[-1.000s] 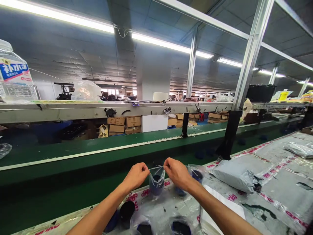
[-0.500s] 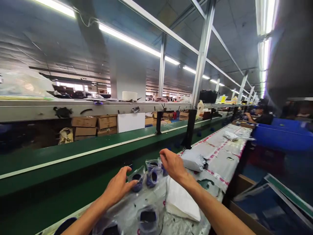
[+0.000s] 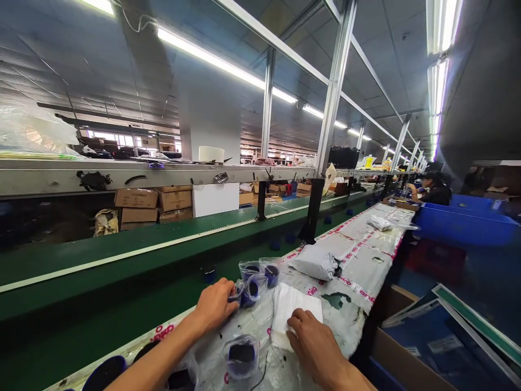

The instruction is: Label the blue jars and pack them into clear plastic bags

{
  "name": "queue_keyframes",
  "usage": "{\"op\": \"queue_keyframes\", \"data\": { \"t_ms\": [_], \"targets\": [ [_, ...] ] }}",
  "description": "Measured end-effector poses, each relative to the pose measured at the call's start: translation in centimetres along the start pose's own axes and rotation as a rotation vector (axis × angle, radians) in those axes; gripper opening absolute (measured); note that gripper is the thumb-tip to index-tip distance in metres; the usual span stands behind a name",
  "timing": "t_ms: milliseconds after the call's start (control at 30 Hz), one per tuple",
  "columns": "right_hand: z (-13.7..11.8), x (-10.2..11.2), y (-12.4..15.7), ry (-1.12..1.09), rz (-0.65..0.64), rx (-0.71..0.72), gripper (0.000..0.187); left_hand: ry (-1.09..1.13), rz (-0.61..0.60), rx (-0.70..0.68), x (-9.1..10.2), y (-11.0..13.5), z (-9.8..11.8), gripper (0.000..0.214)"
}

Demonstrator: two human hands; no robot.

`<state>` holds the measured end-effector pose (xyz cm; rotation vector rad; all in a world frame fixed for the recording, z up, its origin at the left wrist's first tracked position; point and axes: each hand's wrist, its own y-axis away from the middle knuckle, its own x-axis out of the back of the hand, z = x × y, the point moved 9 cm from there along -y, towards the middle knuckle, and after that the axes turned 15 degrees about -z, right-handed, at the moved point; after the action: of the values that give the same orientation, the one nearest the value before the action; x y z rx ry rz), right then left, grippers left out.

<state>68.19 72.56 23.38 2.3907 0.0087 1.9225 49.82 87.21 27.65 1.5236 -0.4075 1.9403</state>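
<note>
My left hand (image 3: 215,305) is closed around the near side of a dark blue round item in a clear plastic bag (image 3: 236,293); its fingers partly hide the item. Close by, several similar bagged blue items (image 3: 253,288) stand in a cluster. Another bagged blue item (image 3: 241,355) lies nearer to me on the covered table. My right hand (image 3: 313,342) rests its bent, parted fingers on a stack of thin white sheets or bags (image 3: 295,304). Below my left forearm, unbagged dark blue round items (image 3: 105,372) are partly hidden.
A green conveyor belt (image 3: 122,304) runs along the left of the table, carrying a few blue items. A grey-white package (image 3: 315,263) lies farther up the table. At right stand a cardboard box (image 3: 394,347) and a blue bin (image 3: 464,222). A person (image 3: 437,190) sits farther along.
My right hand has come back from the bagged cluster to the white stack. My left hand has closed in on the leftmost bagged item. A blue item now shows on the belt beside my left hand.
</note>
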Motion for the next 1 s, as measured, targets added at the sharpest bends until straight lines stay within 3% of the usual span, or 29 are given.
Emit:
{"op": "queue_keyframes", "data": {
  "t_ms": [100,267,367,500,600,733,867,1000],
  "targets": [
    [-0.1,0.1,-0.4,-0.065,-0.004,0.013,0.030,0.036,0.038,-0.023,0.9,0.9,0.7,0.019],
    [1.7,0.7,-0.8,-0.348,0.036,-0.045,0.022,0.121,0.102,-0.077,3.4,3.0,1.0,0.022],
    [3.4,0.4,-1.8,-0.632,-0.060,-0.034,0.009,0.177,0.123,-0.124,4.3,4.1,1.5,0.018],
    [3.6,1.1,-2.4,-1.014,-0.220,0.065,0.031,0.284,0.153,-0.208,4.6,5.7,4.0,0.016],
    [1.7,2.8,-2.1,-1.204,-0.251,0.143,0.038,0.425,0.098,-0.268,3.6,6.0,6.5,0.014],
    [-2.7,4.4,-2.3,-1.346,-0.285,0.242,0.038,0.695,-0.062,-0.330,1.3,4.7,8.6,0.031],
    [-7.3,4.7,-3.3,-1.554,-0.378,0.337,0.039,0.899,-0.052,-0.312,1.6,4.6,7.1,0.040],
    [-11.9,4.2,-4.4,-1.540,-0.536,0.415,0.041,0.935,-0.046,-0.291,3.0,7.1,3.6,0.043]
  ]
}}
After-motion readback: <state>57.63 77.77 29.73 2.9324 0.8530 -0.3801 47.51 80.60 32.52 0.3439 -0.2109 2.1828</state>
